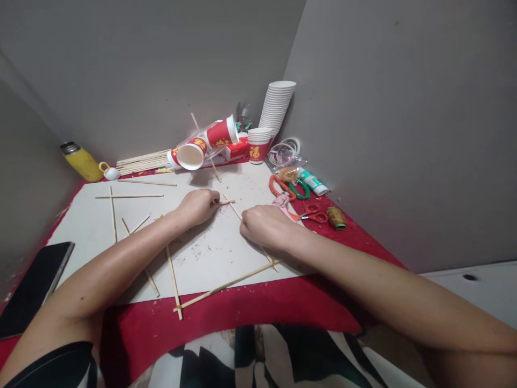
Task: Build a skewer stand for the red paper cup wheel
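My left hand (198, 206) is closed in a pinch on the end of a thin wooden stick (226, 202) at the far corner of a stick frame lying on a white sheet (210, 248). My right hand (264, 226) rests closed, knuckles up, on another stick of the frame (236, 210); what its fingers hold is hidden. The frame's near stick (226, 285) runs along the sheet's front edge and crosses a further stick (173, 280) at the lower left corner.
Loose sticks (129, 196) lie at the left of the sheet. Red paper cups (202, 148), a white cup stack (277, 108), scissors (313, 213), a glue tube (313, 182) and a thread spool (336, 217) sit at the back right. A yellow bottle (83, 161) and a dark phone (34, 285) are at left.
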`<state>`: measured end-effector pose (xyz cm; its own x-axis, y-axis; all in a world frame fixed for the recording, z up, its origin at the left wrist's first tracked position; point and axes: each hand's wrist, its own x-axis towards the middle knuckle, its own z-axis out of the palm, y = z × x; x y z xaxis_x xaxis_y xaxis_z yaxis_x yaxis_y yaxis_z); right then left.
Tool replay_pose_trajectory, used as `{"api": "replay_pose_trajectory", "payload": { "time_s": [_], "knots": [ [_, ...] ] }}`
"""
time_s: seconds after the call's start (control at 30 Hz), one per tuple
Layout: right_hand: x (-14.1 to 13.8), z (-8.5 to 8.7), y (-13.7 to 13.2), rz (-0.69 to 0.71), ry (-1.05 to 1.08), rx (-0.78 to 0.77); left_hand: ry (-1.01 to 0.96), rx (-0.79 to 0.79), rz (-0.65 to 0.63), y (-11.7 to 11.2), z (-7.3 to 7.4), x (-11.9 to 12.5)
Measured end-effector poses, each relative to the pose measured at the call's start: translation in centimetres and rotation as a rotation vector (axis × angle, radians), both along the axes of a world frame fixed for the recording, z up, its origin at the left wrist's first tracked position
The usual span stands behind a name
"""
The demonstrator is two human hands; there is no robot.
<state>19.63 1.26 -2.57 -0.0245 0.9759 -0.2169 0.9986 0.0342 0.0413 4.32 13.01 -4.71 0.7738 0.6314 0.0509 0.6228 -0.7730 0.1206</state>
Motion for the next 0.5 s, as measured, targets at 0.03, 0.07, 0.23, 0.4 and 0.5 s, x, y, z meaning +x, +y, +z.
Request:
{"api": "replay_pose_trajectory", "payload": {
  "time_s": [0.03,0.07,0.23,0.4,0.5],
  "knots": [
    [0.00,-0.04,-0.03,-0.013,0.004,-0.002,-0.009,-0.001,0.005,0.16,-0.05,-0.12],
    [0.01,-0.09,-0.07,-0.021,0.008,-0.001,-0.018,-0.004,0.006,0.29,-0.08,-0.20],
    [0.08,-0.30,-0.12,-0.001,0.029,0.032,-0.014,-0.020,-0.012,0.58,0.05,-0.06],
    [0.21,-0.54,-0.05,0.006,0.039,0.045,0.026,0.018,-0.003,0.55,0.34,0.28],
    [0.32,-0.55,-0.18,0.004,0.052,0.059,0.012,0.008,-0.003,0.61,0.57,0.25]
  ]
}}
